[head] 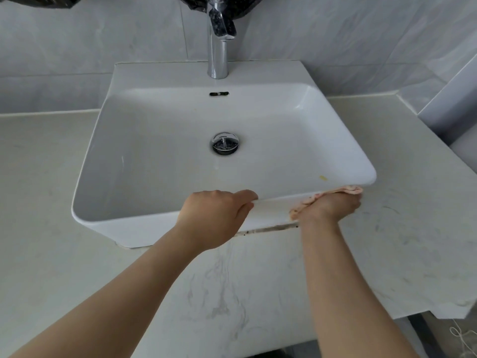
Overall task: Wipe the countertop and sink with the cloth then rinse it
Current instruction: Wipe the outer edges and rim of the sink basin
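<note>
A bathroom: a white ceramic vessel basin (180, 156) sits on a pale marble bench (245, 293), chrome mixer tap (218, 47) and grey wall tiles (90, 47) beyond the hands.

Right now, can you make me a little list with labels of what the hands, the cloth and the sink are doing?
left hand: grips the sink by its front rim
right hand: holds the cloth against the sink's outer front wall, near the right corner
cloth: pinkish, bunched
faucet: no water running
yellow spot: inside the sink, front right
grime line: along the sink's base, between the hands
</note>
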The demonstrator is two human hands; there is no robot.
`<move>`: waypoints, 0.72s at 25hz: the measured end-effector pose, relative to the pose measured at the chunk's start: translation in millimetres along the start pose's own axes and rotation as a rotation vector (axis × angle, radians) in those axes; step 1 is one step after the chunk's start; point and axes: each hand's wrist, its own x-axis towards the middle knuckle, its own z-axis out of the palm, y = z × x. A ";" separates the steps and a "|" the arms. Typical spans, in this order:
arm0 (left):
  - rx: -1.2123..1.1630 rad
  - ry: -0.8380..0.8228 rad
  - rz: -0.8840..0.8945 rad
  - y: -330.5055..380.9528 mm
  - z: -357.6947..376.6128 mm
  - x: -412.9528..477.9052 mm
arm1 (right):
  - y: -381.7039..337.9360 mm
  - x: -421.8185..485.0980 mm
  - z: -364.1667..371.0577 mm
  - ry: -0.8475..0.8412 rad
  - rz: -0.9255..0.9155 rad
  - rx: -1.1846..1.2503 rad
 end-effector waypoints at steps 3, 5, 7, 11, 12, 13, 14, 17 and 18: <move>0.042 -0.052 -0.035 18.4 4.8 13.4 | -50.6 37.6 -12.6 -0.188 -0.035 -0.103; 0.027 -0.084 -0.052 36.9 7.8 27.6 | -70.1 60.5 -13.0 -0.259 0.065 -0.325; -0.024 -0.121 -0.052 64.0 13.4 46.9 | -85.5 77.2 -10.5 -0.326 0.196 -0.554; -0.075 -0.201 -0.096 107.6 20.1 77.4 | -94.4 80.6 -7.6 -0.409 0.305 -0.536; -0.078 -0.225 -0.140 111.3 19.5 79.7 | -94.8 80.2 -12.0 -0.431 0.296 -0.556; -0.092 -0.254 -0.192 112.7 17.6 80.2 | -94.8 78.9 -15.9 -0.444 0.288 -0.595; -0.123 -0.285 -0.246 113.6 14.5 80.2 | -95.4 78.7 -17.0 -0.466 0.278 -0.616; -0.215 -0.401 -0.332 121.4 7.1 88.7 | -105.2 81.9 -1.3 -0.573 0.240 -0.695; -0.244 -0.450 -0.348 123.5 5.6 92.7 | -107.5 86.6 9.1 -0.617 0.235 -0.692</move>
